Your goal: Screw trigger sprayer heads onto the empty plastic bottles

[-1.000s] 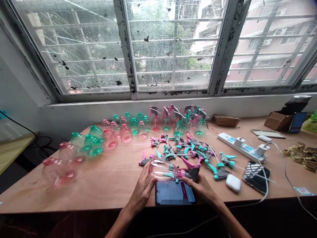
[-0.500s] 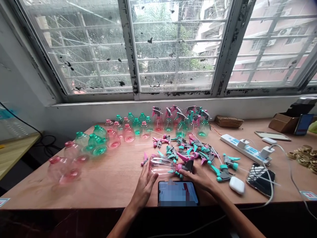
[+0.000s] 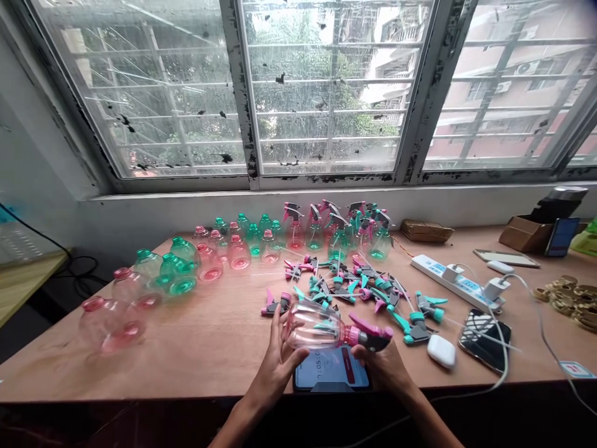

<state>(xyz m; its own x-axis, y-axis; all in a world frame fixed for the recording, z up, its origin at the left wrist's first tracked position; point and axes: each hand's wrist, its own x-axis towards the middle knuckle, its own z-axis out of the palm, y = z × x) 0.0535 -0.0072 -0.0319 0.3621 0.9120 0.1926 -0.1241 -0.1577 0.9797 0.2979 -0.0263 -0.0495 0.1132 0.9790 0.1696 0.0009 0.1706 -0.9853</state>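
A clear pink spray bottle (image 3: pixel 314 326) lies sideways in the air between my hands, above a phone (image 3: pixel 321 373). My left hand (image 3: pixel 275 367) is wrapped around its base end, thumb along the near side. At the other end, a pink and black trigger sprayer head (image 3: pixel 370 335) sits on the bottle's neck. My right hand (image 3: pixel 387 367) grips around that head from below, its thumb near the pink collar; most of its fingers are hidden. Loose pink and teal trigger heads (image 3: pixel 338 286) lie in a heap just beyond the bottle.
Pink bottles (image 3: pixel 209 264) and green bottles (image 3: pixel 180 264) without heads stand at the left and back. Several bottles with heads (image 3: pixel 339 239) stand by the wall. At right are a power strip (image 3: pixel 454 280), a white case (image 3: pixel 441 351), a dark phone (image 3: pixel 485 339) and cables.
The bottle has shifted right and toward me, with its head turned so the trigger faces up. My right hand has moved from over the head to below it.
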